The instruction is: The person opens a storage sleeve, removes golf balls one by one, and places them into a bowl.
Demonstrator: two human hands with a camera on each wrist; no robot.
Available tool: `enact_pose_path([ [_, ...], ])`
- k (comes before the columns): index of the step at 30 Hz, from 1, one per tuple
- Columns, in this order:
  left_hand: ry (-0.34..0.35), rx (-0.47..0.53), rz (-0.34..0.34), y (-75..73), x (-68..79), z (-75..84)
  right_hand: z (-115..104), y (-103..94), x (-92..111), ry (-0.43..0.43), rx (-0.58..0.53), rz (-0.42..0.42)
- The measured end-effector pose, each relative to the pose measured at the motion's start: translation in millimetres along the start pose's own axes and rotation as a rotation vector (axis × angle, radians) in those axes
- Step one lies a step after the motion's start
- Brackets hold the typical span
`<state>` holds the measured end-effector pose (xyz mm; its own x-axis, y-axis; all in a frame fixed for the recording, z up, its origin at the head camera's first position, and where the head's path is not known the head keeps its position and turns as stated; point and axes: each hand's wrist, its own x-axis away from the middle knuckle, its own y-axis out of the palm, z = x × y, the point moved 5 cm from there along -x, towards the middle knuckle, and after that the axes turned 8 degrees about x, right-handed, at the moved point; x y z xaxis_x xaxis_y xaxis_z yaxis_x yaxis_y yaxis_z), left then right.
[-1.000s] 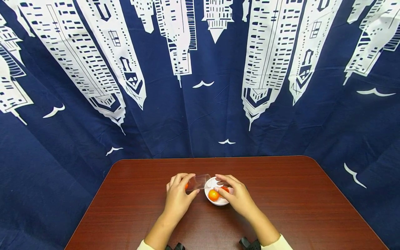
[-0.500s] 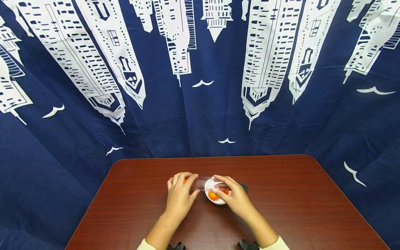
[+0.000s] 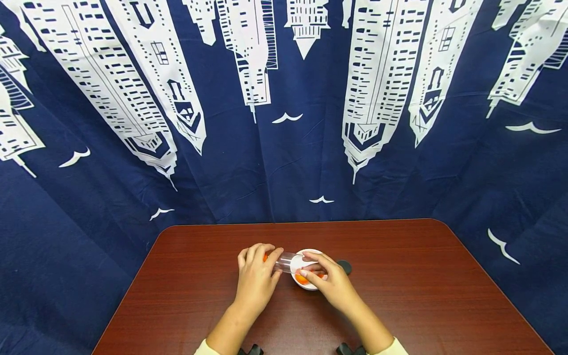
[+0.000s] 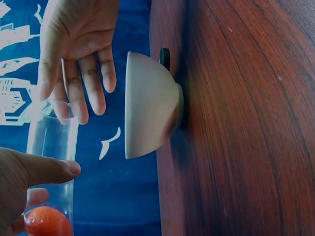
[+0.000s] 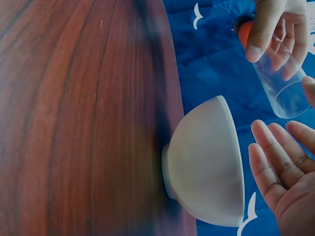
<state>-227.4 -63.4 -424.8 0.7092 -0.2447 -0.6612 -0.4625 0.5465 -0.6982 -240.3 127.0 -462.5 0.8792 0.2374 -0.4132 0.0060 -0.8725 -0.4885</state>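
Observation:
My left hand (image 3: 255,281) grips a clear cylindrical container (image 3: 285,262), held about level, its mouth pointing towards my right hand. A round orange-red ball (image 4: 48,222) sits at its far end, inside my left hand's grasp. Beneath the mouth stands a white bowl (image 4: 147,108) on the table, holding round orange pieces (image 3: 301,278) partly hidden by my right hand. Above the bowl, my right hand (image 3: 334,281) has its fingers extended and slightly bent, palm up in the wrist views. Its thumb is by the container's rim; whether it touches cannot be told.
A dark round disc (image 3: 344,267) lies on the brown wooden table (image 3: 408,286) just right of the bowl. Behind the table hangs a blue cloth (image 3: 301,167) printed with white buildings and birds. Dark devices (image 3: 350,349) show near both wrists.
The container has shifted slightly in my left hand and its mouth lies further over the bowl. My right hand has moved a little left, bringing the dark disc into view.

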Motion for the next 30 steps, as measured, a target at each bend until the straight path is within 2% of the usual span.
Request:
enact_pose_path([
  [15,0.023,-0.007,0.011,1.6,1.3,0.0,1.9,1.1,2.5,0.043,-0.014,-0.006],
  [30,-0.010,0.019,0.008,4.3,2.2,-1.6,3.6,1.5,4.8,0.104,-0.077,-0.003],
])
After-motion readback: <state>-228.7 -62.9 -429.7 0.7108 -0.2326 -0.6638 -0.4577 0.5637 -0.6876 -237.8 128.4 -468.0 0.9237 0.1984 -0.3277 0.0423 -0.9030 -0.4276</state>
